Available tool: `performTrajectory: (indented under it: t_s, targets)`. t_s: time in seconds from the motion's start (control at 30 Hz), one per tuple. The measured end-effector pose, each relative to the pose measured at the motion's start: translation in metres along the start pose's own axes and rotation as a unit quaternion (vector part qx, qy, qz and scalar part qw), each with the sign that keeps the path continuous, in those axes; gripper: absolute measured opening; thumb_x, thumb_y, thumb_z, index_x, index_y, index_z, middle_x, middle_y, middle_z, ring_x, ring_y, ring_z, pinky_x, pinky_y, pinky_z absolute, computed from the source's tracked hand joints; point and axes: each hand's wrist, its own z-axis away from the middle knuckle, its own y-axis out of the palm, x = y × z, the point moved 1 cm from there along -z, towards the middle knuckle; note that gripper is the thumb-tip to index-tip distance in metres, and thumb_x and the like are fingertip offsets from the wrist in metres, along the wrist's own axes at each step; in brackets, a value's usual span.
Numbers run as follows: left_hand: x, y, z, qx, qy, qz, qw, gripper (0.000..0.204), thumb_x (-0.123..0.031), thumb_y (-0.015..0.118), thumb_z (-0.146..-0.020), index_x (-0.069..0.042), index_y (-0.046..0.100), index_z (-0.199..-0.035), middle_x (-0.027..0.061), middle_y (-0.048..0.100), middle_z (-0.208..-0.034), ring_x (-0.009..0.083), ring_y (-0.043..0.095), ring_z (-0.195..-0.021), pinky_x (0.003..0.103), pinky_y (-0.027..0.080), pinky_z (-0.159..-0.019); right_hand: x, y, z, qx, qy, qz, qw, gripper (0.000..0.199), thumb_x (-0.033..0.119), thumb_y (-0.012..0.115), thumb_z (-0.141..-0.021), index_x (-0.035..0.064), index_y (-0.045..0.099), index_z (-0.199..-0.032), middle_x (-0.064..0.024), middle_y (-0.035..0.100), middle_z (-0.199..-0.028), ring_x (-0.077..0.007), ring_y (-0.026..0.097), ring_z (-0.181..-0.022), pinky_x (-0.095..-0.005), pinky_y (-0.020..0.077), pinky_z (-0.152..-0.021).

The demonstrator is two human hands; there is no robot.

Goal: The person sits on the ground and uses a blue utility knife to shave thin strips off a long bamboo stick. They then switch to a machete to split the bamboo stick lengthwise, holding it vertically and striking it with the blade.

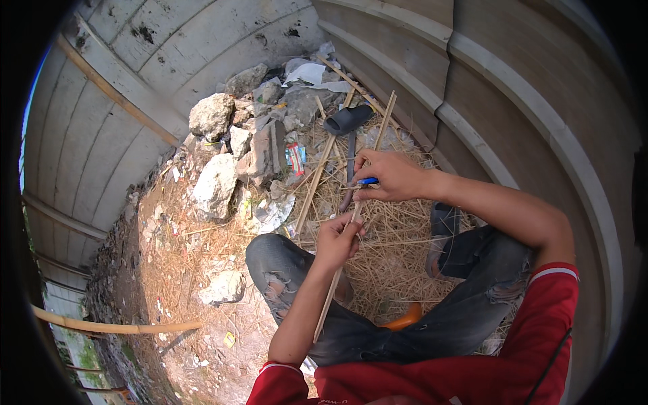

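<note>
A long, pale bamboo strip [329, 301] runs slantwise between my knees, from near my lap to beyond my right hand. My left hand [337, 241] is closed round its middle, thumb along the top. Just farther up the strip, my right hand [393, 175] pinches a small blue-handled tool [368, 181], likely a knife, against the wood. Its working end is mostly covered by the fingers. Other bamboo strips [314, 185] lie on the ground ahead, alongside a dark flat strap-like piece [350, 165].
A dark slide sandal [348, 119] rests across the strips. Whitish rocks [216, 185] and litter pile up ahead to the left. Straw-like shavings [391, 270] cover the ground, with an orange object [403, 316] under my legs. A corrugated metal wall [520, 101] stands close on the right.
</note>
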Motion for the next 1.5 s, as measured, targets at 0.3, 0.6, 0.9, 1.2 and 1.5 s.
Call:
performTrajectory:
  t_s: [0.3, 0.6, 0.9, 1.2, 1.5]
  targets:
    - [-0.005, 0.008, 0.011, -0.035, 0.035, 0.043, 0.998, 0.026, -0.022, 0.057, -0.102, -0.003, 0.062, -0.086, -0.0021, 0.051, -0.062, 0.0044, 0.039, -0.04, 0.023, 0.026, -0.038, -0.01, -0.017, -0.016, -0.055, 0.355, -0.277, 0.891, 0.042, 0.043, 0.067, -0.095, 0.0018, 0.073, -0.09, -0.0038, 0.064, -0.069, -0.013, 0.059, -0.065, -0.0339, 0.0458, -0.061]
    - [-0.011, -0.007, 0.007, -0.072, 0.029, 0.166, 0.983, 0.05, -0.039, 0.046, -0.106, 0.002, 0.057, -0.132, 0.003, 0.056, -0.076, 0.0086, 0.043, -0.041, 0.023, 0.03, -0.036, 0.012, -0.029, 0.004, 0.088, 0.214, -0.033, 0.972, 0.037, 0.034, 0.051, -0.103, -0.0021, 0.057, -0.099, -0.0195, 0.059, -0.078, -0.0339, 0.059, -0.072, -0.0451, 0.045, -0.068]
    - [-0.012, -0.004, 0.006, -0.075, 0.059, 0.218, 0.971, 0.076, -0.061, 0.027, -0.106, 0.002, 0.051, -0.142, 0.0021, 0.057, -0.077, 0.0087, 0.042, -0.042, 0.022, 0.032, -0.038, 0.065, -0.016, -0.008, 0.219, 0.156, -0.086, 0.959, 0.035, 0.034, 0.052, -0.102, 0.0008, 0.063, -0.101, -0.0245, 0.066, -0.083, -0.0463, 0.065, -0.083, -0.0548, 0.0493, -0.076]
    - [-0.006, -0.002, 0.009, -0.172, 0.02, 0.147, 0.974, 0.078, -0.063, 0.025, -0.105, 0.0, 0.058, -0.137, 0.0008, 0.055, -0.071, 0.0074, 0.043, -0.042, 0.022, 0.032, -0.038, 0.065, 0.003, -0.016, 0.219, 0.22, 0.04, 0.95, 0.049, 0.047, 0.053, -0.099, 0.0013, 0.07, -0.098, -0.0245, 0.07, -0.085, -0.0435, 0.069, -0.083, -0.0542, 0.0534, -0.076]
    - [0.008, 0.004, -0.011, -0.124, 0.077, 0.16, 0.976, 0.048, -0.043, 0.049, -0.106, -0.001, 0.069, -0.118, -0.0034, 0.043, -0.057, 0.0053, 0.035, -0.038, 0.024, 0.024, -0.037, 0.031, -0.005, -0.016, 0.129, 0.143, 0.14, 0.971, 0.045, 0.052, 0.054, -0.098, 0.0089, 0.069, -0.094, -0.0191, 0.064, -0.065, -0.0425, 0.065, -0.067, -0.0521, 0.0494, -0.059]
